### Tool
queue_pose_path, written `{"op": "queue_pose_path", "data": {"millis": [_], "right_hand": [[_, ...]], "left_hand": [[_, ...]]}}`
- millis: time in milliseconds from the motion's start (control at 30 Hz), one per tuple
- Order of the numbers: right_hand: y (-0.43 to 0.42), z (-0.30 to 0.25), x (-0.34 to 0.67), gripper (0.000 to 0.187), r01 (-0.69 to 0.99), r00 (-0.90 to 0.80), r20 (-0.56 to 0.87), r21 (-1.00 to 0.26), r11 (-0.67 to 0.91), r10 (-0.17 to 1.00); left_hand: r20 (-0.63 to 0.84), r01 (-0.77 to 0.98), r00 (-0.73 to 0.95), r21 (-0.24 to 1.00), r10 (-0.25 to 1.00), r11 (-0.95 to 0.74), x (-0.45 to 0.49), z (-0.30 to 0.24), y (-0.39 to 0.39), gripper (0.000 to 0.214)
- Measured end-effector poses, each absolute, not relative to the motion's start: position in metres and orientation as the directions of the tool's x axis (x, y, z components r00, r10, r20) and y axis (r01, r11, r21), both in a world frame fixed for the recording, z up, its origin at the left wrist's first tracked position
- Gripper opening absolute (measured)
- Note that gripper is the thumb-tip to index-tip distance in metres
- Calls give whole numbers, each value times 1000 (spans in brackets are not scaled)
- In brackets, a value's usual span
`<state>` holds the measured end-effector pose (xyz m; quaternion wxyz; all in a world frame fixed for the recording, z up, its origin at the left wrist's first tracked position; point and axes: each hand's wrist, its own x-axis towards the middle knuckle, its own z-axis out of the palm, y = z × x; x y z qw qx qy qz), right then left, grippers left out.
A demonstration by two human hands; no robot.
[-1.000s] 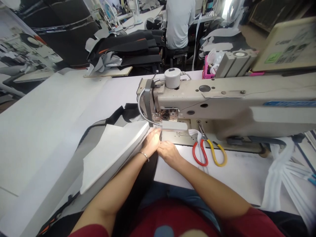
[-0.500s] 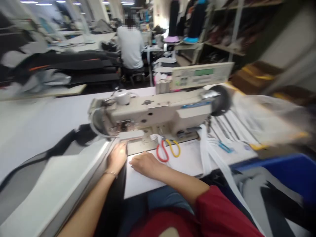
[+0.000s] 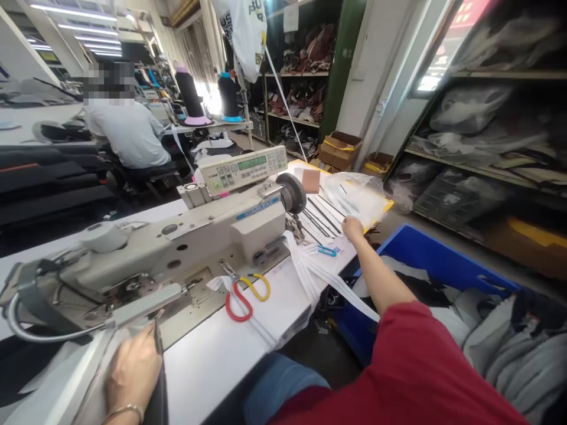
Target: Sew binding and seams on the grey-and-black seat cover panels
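Note:
At the lower left, my left hand [image 3: 135, 366] is closed on the edge of a grey and black fabric piece [image 3: 82, 378], close to the needle area of the sewing machine [image 3: 199, 236]. My right arm stretches to the table's far right end. There my right hand [image 3: 353, 228] is closed at the end of a thin black strip [image 3: 332, 208]; its fingertips are small in view. Several more black strips [image 3: 319, 219] lie side by side next to it. Scissors with one red and one yellow handle [image 3: 239, 307] rest against the machine bed.
A blue thread snipper [image 3: 326, 251] lies near white tape [image 3: 305, 271] that hangs off the table edge. A blue bin [image 3: 411, 248] with fabric pieces stands at right. A clear plastic bag [image 3: 358, 192] lies behind the strips. Another person [image 3: 126, 130] sits at the back left.
My right hand has left the table in front of the machine and reached right to the black strips. My left hand stays at the fabric. The view has turned right.

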<state>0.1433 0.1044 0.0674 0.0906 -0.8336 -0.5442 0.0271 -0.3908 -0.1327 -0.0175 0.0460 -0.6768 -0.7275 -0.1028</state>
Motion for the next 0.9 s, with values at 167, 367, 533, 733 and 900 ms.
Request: {"op": "queue_pose_path", "data": {"millis": [167,367,533,733,900], "right_hand": [[129,49,151,34,895,425,2,-150,-420,905],[151,45,150,37,890,427,-93,-132,-437,899],[159,47,153,52,863,474,-147,-120,-491,868],[160,47,154,60,871,435,-234,-135,-472,869],[153,44,151,48,885,418,-168,-146,-442,893]], "left_hand": [[256,996,-86,30,963,81,-394,-27,-132,35],[283,999,-26,-17,959,32,-410,-48,-131,37],[289,999,4,-31,957,6,-410,-47,-131,38],[307,998,-62,-6,950,67,-400,-38,-132,37],[331,995,-98,47,939,87,-396,-37,-133,36]]}}
